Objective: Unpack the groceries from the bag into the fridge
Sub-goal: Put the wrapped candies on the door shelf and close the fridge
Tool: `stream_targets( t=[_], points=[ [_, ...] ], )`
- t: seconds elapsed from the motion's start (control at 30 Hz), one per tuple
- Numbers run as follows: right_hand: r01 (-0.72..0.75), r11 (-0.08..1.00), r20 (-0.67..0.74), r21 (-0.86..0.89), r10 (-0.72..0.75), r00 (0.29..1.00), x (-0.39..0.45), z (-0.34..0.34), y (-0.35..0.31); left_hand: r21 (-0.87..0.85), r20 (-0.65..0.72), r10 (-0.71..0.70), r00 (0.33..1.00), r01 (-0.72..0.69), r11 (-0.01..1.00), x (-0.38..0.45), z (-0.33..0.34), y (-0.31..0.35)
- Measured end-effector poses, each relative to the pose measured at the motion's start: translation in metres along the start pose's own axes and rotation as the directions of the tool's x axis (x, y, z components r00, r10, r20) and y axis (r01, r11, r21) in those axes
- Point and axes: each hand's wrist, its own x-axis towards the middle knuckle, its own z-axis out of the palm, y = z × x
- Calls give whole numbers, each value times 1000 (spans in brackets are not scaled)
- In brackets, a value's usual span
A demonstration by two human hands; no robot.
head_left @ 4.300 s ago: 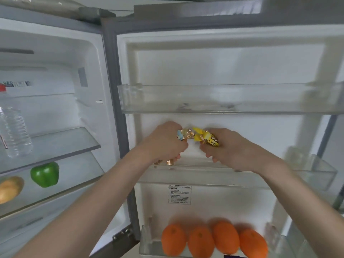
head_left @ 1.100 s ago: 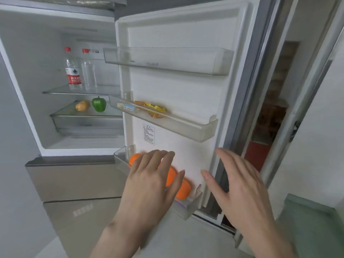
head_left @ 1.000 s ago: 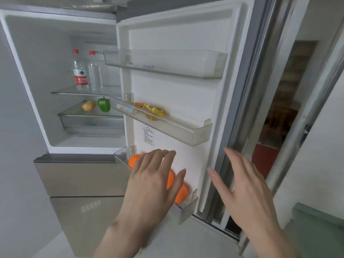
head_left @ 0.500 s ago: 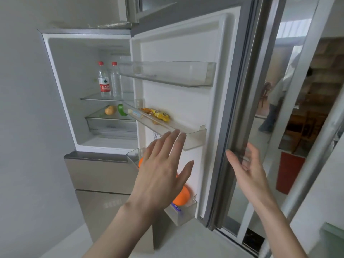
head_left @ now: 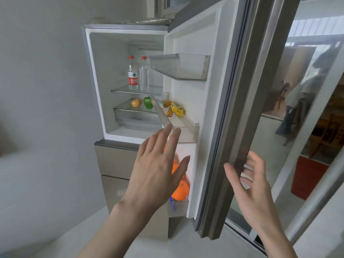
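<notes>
The fridge door stands open at an angle. Yellow and gold snack packets lie in its middle door shelf. Oranges sit in the bottom door bin, partly hidden by my left hand, which is open, fingers spread, in front of the door's inner side. My right hand is open by the door's outer edge, its fingers reaching behind the edge. Inside the fridge stand two water bottles, with a green pepper and a yellow-brown fruit below. No bag is visible.
The top door shelf holds nothing. Closed drawer fronts sit below the open compartment. A grey wall is at left. Right of the door is a glass partition, with a person standing beyond it and a red mat.
I have stepped back from the fridge since placing the snacks. The door has swung further toward closing, my right hand has come to its outer edge, and my left hand has risen.
</notes>
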Motion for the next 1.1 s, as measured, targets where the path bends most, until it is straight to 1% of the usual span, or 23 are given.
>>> stream_targets(
  t=[0.1,0.17,0.3,0.4,0.5,0.63,0.73,0.83,0.9,1.03,1.1],
  points=[
    [46,999,23,6,-46,999,-17,32,-12,-13,-19,-20,1000,20,1000,-17,-15,-25],
    [76,997,64,-5,-75,995,-27,54,-19,-40,-24,-12,1000,11,999,-28,-24,-41],
    [146,989,159,-11,-143,977,-44,94,-32,-99,-16,97,995,-98,990,-49,-35,-72],
    [178,984,244,-6,-172,954,-53,126,-46,-126,1,116,993,-115,985,-61,-41,-95],
    [217,976,303,-35,-197,932,-55,156,-56,-137,23,44,999,-41,990,-72,-45,-127],
    [243,966,353,-82,-200,914,-49,196,-62,-130,20,-44,999,47,990,-84,-46,-172],
    [294,942,424,-163,-202,883,-37,226,-63,-192,15,-119,993,119,974,-84,-42,-202],
    [426,862,491,-275,-255,833,-20,256,-61,-228,21,-195,981,195,954,-82,-37,-229],
    [497,797,523,-343,-277,806,-9,277,-57,-227,16,-211,977,209,951,-82,-33,-244],
    [558,705,557,-438,-275,784,13,315,-47,-226,-1,-245,970,239,944,-76,-22,-272],
    [567,685,551,-458,-282,785,27,333,-42,-228,-21,-284,959,272,935,-69,-15,-287]
  ],
)
